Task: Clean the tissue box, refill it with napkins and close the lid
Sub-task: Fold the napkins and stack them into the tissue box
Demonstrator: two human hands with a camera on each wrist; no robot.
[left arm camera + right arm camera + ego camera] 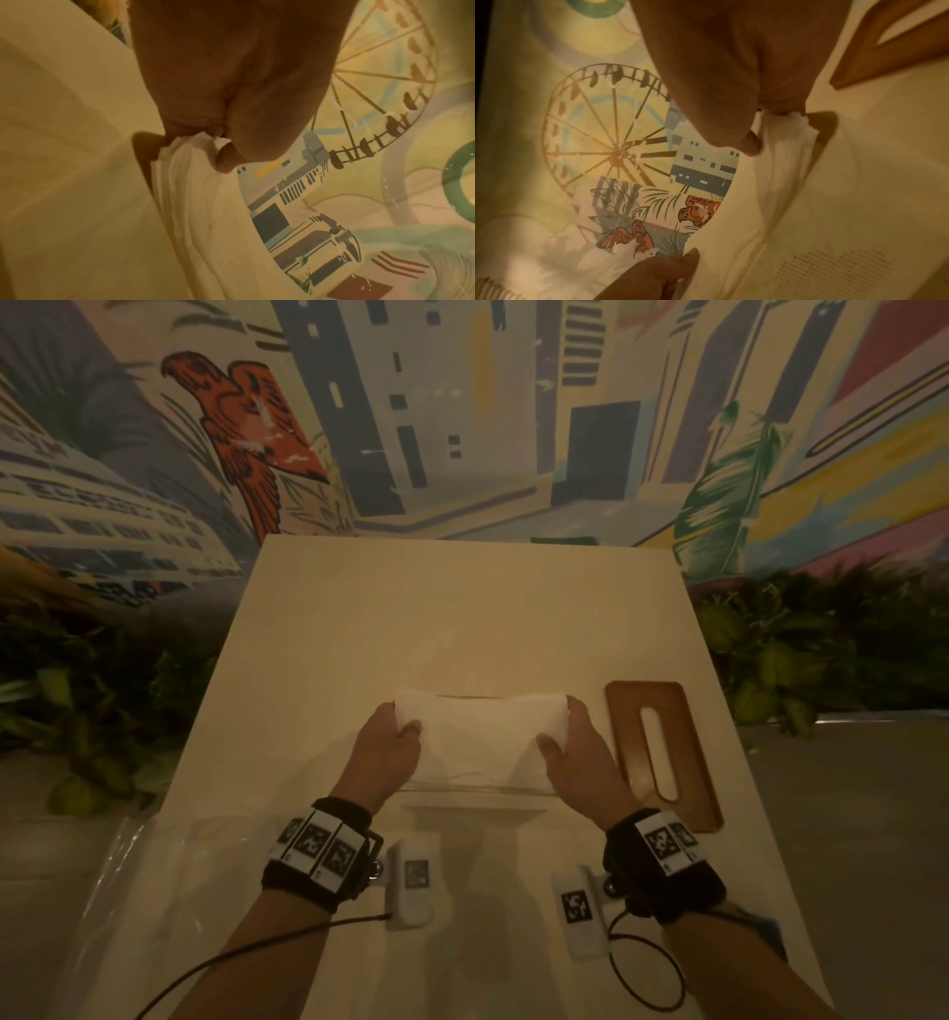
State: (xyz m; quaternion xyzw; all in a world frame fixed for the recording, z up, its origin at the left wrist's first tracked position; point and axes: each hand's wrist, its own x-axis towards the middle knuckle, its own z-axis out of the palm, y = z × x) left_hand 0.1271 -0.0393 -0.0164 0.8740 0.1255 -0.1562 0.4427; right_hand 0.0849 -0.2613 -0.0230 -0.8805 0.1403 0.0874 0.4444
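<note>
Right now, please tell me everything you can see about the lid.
The lid is a flat brown board, wood by its look, oblong with rounded corners and one long rounded slot cut through its middle. It lies flat on the pale table, off the box, its long side running away from the person. It sits just to the right of the right hand, which holds the napkins. No hand touches it. The right wrist view shows a corner of it with a smooth, slightly glossy face.

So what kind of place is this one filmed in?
Probably a café or restaurant dining area: a painted city mural covers the wall, leafy plants flank a pale table, and napkins are being restocked.
</note>
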